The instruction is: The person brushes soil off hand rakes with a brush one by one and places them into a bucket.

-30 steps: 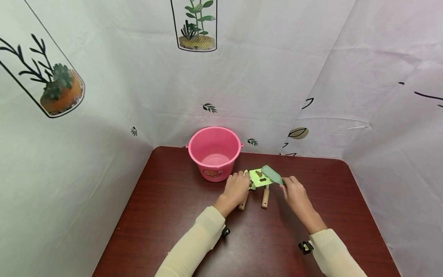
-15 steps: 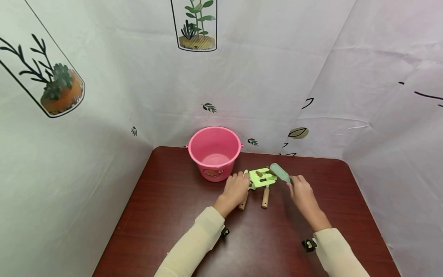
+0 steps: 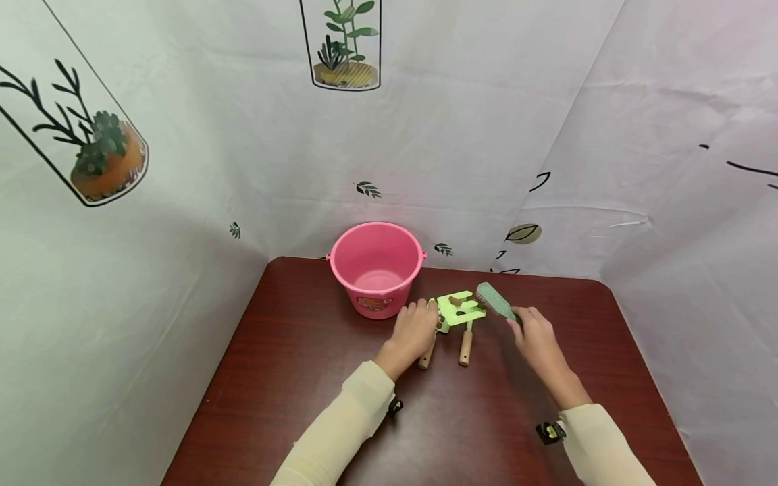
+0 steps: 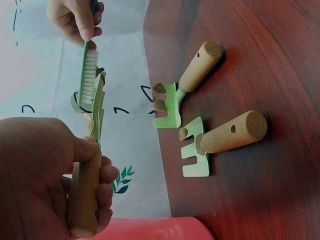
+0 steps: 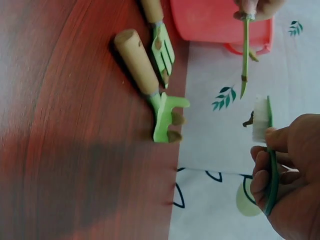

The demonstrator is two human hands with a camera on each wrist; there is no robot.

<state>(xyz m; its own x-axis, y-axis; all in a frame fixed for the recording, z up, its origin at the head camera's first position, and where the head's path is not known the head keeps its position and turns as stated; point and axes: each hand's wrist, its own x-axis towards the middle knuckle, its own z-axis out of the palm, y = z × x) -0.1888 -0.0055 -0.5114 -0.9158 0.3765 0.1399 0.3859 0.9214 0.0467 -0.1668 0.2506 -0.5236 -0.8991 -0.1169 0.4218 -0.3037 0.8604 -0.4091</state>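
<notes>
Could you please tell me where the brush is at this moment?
In the head view, the brush is right of centre, gripped by the right hand, beside the fork that the left hand holds.

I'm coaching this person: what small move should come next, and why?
Probably sweep the green, white-bristled brush in the right hand across the light-green, wooden-handled fork in the left hand: brown lumps sit on it, and the bristles appear apart from it.
</notes>
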